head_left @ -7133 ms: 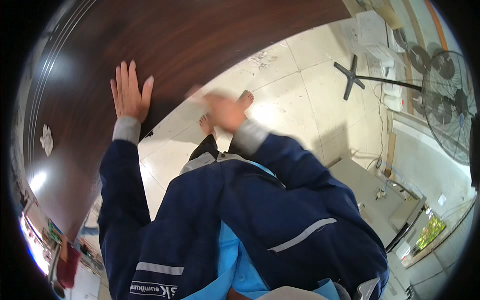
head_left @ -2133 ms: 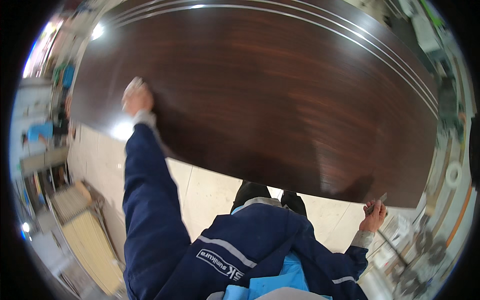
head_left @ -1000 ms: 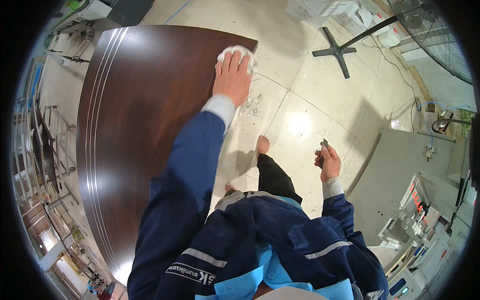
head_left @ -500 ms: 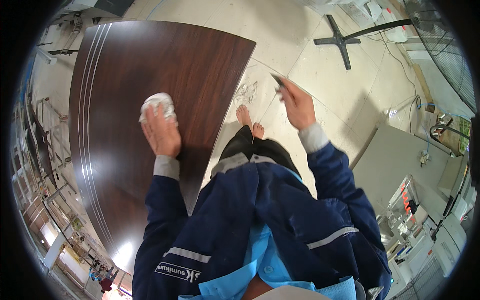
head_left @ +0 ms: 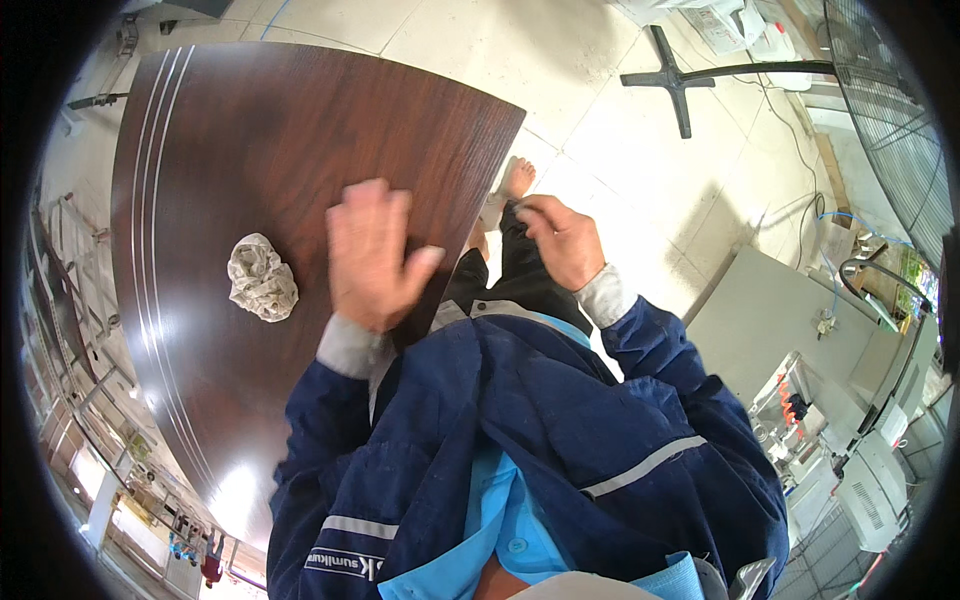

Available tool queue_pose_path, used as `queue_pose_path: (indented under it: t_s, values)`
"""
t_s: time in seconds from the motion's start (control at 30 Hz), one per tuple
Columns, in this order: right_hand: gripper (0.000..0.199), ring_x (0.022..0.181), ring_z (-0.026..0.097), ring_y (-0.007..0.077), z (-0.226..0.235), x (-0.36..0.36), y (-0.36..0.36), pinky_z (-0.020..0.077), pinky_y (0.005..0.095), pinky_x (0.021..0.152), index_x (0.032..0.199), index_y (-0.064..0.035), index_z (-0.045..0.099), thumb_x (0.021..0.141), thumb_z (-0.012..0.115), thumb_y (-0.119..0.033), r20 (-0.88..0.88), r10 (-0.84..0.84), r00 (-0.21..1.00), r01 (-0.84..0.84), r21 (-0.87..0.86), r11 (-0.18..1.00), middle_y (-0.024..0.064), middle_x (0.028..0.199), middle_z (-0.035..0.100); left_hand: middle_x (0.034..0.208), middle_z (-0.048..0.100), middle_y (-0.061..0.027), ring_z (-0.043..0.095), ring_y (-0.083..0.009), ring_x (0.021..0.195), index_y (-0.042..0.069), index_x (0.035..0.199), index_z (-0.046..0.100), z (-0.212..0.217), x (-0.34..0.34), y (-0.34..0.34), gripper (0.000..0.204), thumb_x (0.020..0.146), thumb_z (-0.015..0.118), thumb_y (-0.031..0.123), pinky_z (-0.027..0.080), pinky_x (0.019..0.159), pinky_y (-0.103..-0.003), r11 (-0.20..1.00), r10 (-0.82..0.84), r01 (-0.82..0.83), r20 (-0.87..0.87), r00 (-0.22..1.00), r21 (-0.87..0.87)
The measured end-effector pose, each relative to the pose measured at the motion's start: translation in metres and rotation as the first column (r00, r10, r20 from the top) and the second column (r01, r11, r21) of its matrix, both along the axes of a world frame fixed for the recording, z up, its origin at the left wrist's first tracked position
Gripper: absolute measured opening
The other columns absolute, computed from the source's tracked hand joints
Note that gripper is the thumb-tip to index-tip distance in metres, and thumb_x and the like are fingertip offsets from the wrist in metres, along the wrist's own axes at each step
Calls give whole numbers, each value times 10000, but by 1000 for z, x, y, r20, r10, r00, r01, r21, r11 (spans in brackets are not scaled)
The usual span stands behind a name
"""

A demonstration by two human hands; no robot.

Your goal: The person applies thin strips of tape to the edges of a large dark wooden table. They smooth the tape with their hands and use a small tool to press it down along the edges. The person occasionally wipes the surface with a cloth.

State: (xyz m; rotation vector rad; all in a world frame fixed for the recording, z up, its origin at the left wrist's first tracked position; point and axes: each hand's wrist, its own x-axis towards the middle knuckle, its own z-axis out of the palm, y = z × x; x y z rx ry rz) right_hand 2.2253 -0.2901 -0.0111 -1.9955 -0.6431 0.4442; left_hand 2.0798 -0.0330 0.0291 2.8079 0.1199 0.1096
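A large dark brown wood-grain panel [head_left: 230, 170] with pale lines along its left side lies to my left. On it rests a crumpled off-white cloth [head_left: 263, 278], apart from both hands. My left hand [head_left: 375, 260] is open over the panel's right part, its fingers stretched and a little blurred; whether it touches the surface I cannot tell. Just beyond the panel's right edge, above my legs, my right hand [head_left: 563, 243] has its fingers curled together. What they hold is too small and hidden to make out.
A black cross-shaped stand base [head_left: 672, 80] is on the tiled floor at the far right, beside a mesh fan guard [head_left: 885, 110]. Cables trail nearby. At right stands a grey cabinet [head_left: 745, 310]. Metal frames [head_left: 75, 330] line the left. My bare foot [head_left: 519, 178] is near the panel's edge.
My left hand has let go of the cloth and moved right; the cloth now lies farther left and nearer. My right hand has drawn in toward the panel; the dark pointed tool it held no longer shows clearly.
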Motion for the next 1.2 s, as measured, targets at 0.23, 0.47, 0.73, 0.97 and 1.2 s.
queue_pose_path:
  t_s: [0.23, 0.47, 0.73, 0.97, 1.2]
  values:
    - [309, 667, 525, 78, -23, 34, -25, 444, 249, 598, 1133, 26, 698, 1084, 582, -256, -639, -488, 595, 616, -29, 787, 48, 858, 691, 1687, 310, -222, 213, -380, 1596, -6, 1586, 384, -44, 131, -51, 854, 1008, 522, 608, 119, 1298, -563, 948, -314, 317, -73, 947, 33]
    - [252, 823, 583, 110, -8, 71, -14, 487, 254, 768, 1209, 20, 736, 1036, 655, -143, -583, -409, 702, 550, 79, 831, 43, 1020, 709, 1469, 565, -203, 505, -389, 1391, 24, 1459, 531, -17, 188, -46, 712, 1010, 569, 575, 323, 1211, -502, 909, -268, 307, 168, 949, -282]
    - [126, 913, 707, 329, 33, 125, 49, 569, 414, 813, 1053, -67, 752, 935, 707, -74, 214, 381, 899, -376, -68, 924, 125, 968, 745, 859, 746, -29, 703, -276, 840, 144, 975, 770, -19, 125, -28, 147, 877, 803, 248, 500, 842, -425, 930, 190, -77, 290, 938, -361]
    - [148, 969, 707, 343, 10, 202, 238, 569, 466, 839, 1021, -135, 766, 947, 647, -179, 573, 658, 489, -644, -271, 715, 105, 1008, 752, 928, 757, -23, 685, -280, 918, 205, 903, 790, -18, 151, 71, 90, 890, 780, 293, 502, 806, -427, 844, 516, -531, 374, 771, -68]
    - [162, 936, 697, 333, -1, 237, 242, 576, 449, 796, 1055, -120, 744, 977, 613, -175, 604, 712, 358, -805, -186, 563, 97, 996, 738, 905, 737, -62, 665, -315, 895, 164, 943, 803, -68, 148, 47, 75, 886, 778, 205, 507, 810, -445, 745, 639, -665, 341, 690, -51]
